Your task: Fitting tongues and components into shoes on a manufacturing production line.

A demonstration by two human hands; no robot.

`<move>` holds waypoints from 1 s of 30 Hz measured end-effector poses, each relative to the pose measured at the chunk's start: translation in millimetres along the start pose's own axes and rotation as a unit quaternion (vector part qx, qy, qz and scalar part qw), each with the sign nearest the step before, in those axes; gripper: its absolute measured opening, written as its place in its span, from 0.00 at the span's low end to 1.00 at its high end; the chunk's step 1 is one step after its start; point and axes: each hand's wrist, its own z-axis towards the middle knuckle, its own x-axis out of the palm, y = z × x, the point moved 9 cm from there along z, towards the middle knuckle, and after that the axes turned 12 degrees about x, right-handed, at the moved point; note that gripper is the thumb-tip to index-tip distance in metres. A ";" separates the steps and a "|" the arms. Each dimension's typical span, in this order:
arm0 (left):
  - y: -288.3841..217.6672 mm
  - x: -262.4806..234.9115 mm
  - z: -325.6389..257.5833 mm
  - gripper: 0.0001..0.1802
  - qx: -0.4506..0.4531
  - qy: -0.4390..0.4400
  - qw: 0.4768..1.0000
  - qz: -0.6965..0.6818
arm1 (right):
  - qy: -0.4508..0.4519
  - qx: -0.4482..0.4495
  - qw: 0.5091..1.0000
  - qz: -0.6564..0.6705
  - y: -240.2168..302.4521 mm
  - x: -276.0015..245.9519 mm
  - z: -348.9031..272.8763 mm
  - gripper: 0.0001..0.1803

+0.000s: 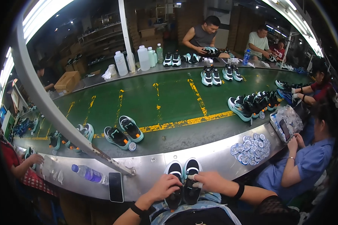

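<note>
A pair of black-and-white sneakers stands side by side at the near edge of the metal bench, toes pointing away. My left hand [165, 187], fingers bent, is on the upper of the left sneaker [174, 168]. On the tongue and lace area of the right sneaker [192, 165] rest the curled fingers of my right hand [213, 182], with pale covers on some fingertips. What lies under my fingertips is hidden. Beyond the bench, another pair of sneakers [131, 127] sits on the green belt, a round tag beside it.
To the left lie a water bottle [88, 174] and a phone [116, 187]; a metal post [69, 122] rises near them. Round tags [250, 149] are piled at right, beside a plastic bag [287, 120]. More sneakers [248, 103] line the conveyor [172, 101]. A co-worker [304, 157] sits close at right.
</note>
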 end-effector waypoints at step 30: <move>11.4 27.6 2.5 0.15 -0.147 -0.015 0.985 -0.087 | -0.099 -0.073 0.990 -0.066 -15.3 -15.1 -16.3 0.27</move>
